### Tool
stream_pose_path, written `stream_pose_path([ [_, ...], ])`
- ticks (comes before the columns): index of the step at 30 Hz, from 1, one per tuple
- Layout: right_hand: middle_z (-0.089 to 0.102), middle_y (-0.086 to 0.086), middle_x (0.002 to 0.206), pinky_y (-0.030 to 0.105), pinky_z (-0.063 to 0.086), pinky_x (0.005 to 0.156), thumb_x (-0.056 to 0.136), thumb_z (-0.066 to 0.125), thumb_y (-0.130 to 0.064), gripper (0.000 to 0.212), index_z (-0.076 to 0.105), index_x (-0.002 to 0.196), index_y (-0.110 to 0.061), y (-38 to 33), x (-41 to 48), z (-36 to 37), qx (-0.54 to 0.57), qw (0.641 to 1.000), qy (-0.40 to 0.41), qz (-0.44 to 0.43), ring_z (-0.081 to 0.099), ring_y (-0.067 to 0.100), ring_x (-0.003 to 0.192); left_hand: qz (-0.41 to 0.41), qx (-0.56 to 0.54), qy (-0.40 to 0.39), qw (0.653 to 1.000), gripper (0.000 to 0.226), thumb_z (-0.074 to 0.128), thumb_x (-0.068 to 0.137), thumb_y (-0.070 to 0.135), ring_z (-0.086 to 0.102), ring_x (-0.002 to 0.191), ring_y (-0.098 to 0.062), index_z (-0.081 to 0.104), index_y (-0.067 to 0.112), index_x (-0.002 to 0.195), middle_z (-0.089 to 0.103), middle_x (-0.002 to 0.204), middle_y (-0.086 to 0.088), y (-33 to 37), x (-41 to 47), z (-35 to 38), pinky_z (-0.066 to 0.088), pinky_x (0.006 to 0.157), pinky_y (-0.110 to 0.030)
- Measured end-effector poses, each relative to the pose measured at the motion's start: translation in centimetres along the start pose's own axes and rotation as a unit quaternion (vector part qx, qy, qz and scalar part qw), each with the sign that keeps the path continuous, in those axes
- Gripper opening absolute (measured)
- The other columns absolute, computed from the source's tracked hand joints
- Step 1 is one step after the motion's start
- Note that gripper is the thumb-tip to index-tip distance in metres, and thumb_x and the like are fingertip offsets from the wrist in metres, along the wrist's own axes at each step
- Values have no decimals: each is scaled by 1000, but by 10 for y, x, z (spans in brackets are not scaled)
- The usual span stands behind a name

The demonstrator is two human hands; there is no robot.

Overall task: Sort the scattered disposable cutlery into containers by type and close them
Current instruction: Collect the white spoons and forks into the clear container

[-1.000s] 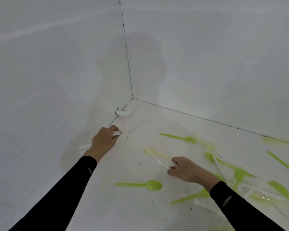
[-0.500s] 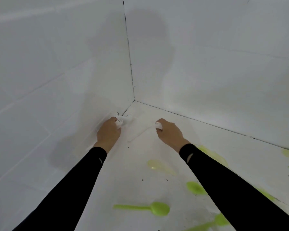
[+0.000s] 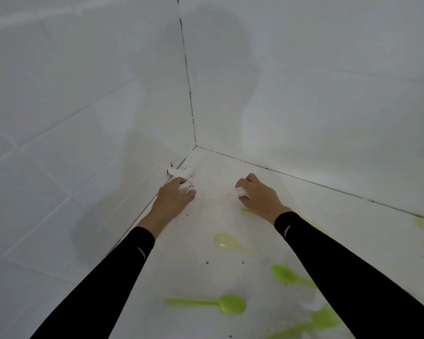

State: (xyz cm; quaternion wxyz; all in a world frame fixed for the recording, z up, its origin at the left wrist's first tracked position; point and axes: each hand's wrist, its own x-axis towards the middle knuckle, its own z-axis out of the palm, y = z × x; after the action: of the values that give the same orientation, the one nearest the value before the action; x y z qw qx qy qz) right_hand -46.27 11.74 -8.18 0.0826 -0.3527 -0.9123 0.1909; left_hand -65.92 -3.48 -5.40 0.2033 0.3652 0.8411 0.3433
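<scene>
- Cutlery lies scattered over the near and right part of the floor: a green spoon (image 3: 211, 303) sits nearest, between the two sleeves, a second green spoon (image 3: 286, 275) is partly under the right sleeve, and a pale spoon (image 3: 227, 241) is further in. Fewer green pieces show than a second ago, since the view has swung toward the corner.
- Both arms have come forward into that corner. The right hand (image 3: 260, 195), which was back among the green spoons a second ago, is now level with the left hand (image 3: 173, 199); the two are apart.
- Each hand grips white cutlery. The left curls round a white bundle (image 3: 189, 185) and the right pinches white pieces (image 3: 240, 192); whether these are forks or knives cannot be told.
- Judged from this, the person is gathering white pieces first. No container is in view, so nothing is sorted or closed yet.
- Two pale tiled walls (image 3: 71, 118) meet at a dark grout line, with the person's shadow across both.
- The white floor (image 3: 181, 265) is glossy and carries a few dark specks.
- One small white piece (image 3: 180, 171) remains in the corner, against the left wall and just beside the left fingertips, probably the next pick.
</scene>
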Motion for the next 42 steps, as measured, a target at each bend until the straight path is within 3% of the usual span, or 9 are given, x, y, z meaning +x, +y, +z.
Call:
stream_pose_path([
  [6,56,-12,82,17,37,56,92,53,-8,17,56,106,-16,-19,-64,-48,300,950,87,24,46,2,60,-46,-233,-89,967,8,62,90,19,52,57,-10,68,17,96,65,74,4,60,-53,-18,35,51,-19],
  [11,60,-25,99,11,34,53,102,45,-9,7,48,103,-16,-24,-119,-79,379,920,103,-9,46,-4,52,-104,-393,-201,891,13,54,95,16,41,46,-5,63,15,105,56,71,6,101,-91,-15,27,44,-19],
  [18,58,-14,73,24,35,56,99,48,-7,13,47,101,-20,-22,-186,-91,326,943,51,-46,41,8,60,-79,-285,-314,902,17,59,91,27,32,47,-9,64,16,80,49,62,3,133,-142,13,26,38,-18],
  [24,69,-5,84,24,38,57,102,45,-23,4,49,101,-25,27,-255,-119,370,924,62,71,47,7,59,-74,-389,-235,888,24,41,102,16,60,54,-10,62,8,112,75,85,-3,166,-176,45,40,61,-26],
  [28,71,-5,86,17,36,52,102,46,-25,5,50,98,-26,56,-302,-139,373,920,50,108,46,0,55,-60,-382,-155,909,17,56,98,29,51,45,-7,67,15,95,58,62,4,175,-198,79,35,51,-22],
  [31,73,-4,87,16,35,51,102,46,-24,7,52,100,-22,82,-344,-153,368,919,56,133,46,0,54,-89,-514,-103,847,13,67,92,29,42,42,-6,63,18,87,44,54,7,184,-213,100,41,48,-21],
  [34,72,4,89,21,24,46,104,44,-17,10,51,104,-10,102,-379,-163,453,879,53,135,33,12,49,-79,-524,-162,832,15,66,92,24,45,44,-7,57,18,83,43,59,3,196,-237,125,55,57,-25],
  [37,69,11,92,27,18,49,104,44,-16,15,51,109,-5,109,-399,-167,523,843,56,112,28,16,47,-53,-457,-244,854,8,63,94,18,42,44,-6,56,16,90,45,68,2,212,-278,163,39,40,-16],
  [42,67,11,90,23,22,46,104,45,-21,22,54,120,-8,107,-414,-160,558,824,21,94,31,13,45,10,-453,-381,806,23,58,95,28,43,53,-6,60,6,101,51,68,-1,228,-334,204,31,45,-14],
])
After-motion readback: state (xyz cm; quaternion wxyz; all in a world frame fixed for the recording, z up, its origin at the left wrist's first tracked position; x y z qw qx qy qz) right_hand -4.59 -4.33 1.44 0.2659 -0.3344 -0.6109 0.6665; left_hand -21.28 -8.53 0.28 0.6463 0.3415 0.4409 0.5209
